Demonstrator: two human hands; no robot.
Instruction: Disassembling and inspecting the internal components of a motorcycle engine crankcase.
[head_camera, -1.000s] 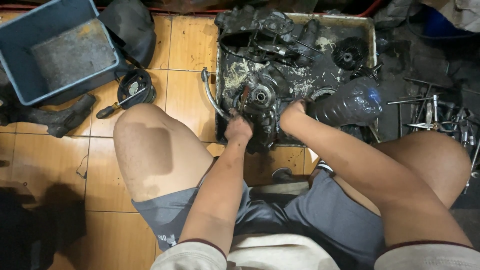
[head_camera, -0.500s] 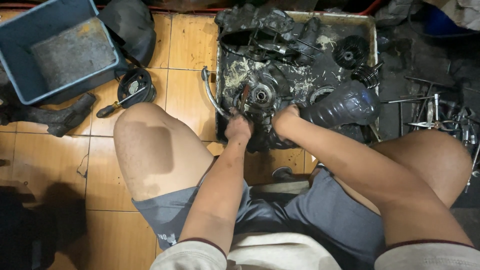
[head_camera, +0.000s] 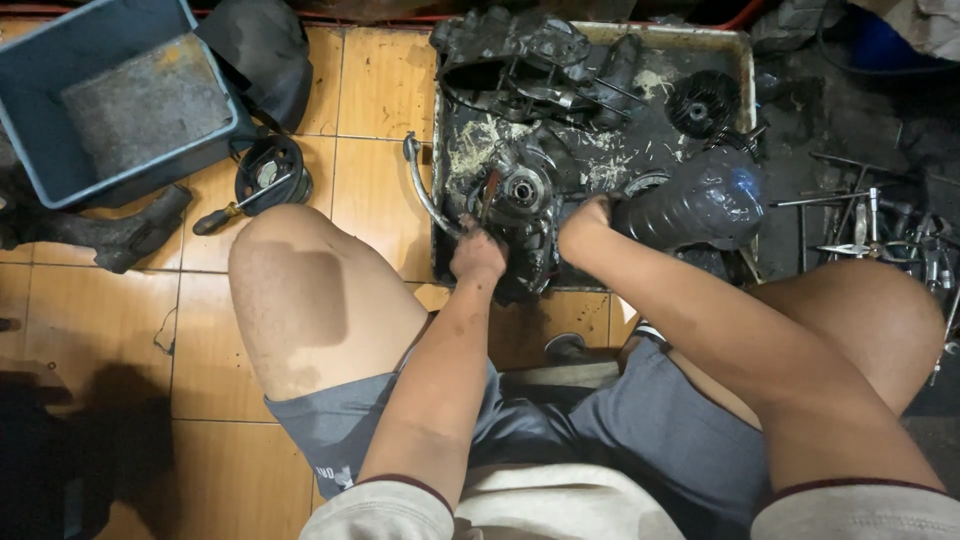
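Engine part (head_camera: 520, 200): greasy assy w/ round hub, in metal tray (head_camera: 745, 60), front-left area.
Left hand (head_camera: 478, 255): on part's lower edge, fingers curled shut around it.
Right hand (head_camera: 585, 222): fingers clamped on dark plastic bottle (head_camera: 690, 205), lying tilted over tray.
Screwdriver (head_camera: 235, 210): on tiled floor, well apart.

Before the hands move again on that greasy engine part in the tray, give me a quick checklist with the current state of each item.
1. Left hand on the engine part: ok, it grips the near edge.
2. Right hand steadying: ok, it rests by the part, next to the dark plastic bottle.
3. Part sits inside the metal tray: ok.
4. Bent tube clear of the left hand: cannot tell, it runs close by the wrist.
5. Screwdriver at hand: not ok, it lies on the floor tiles beyond the left knee.
6. Firm grip: cannot tell, everything looks oily.
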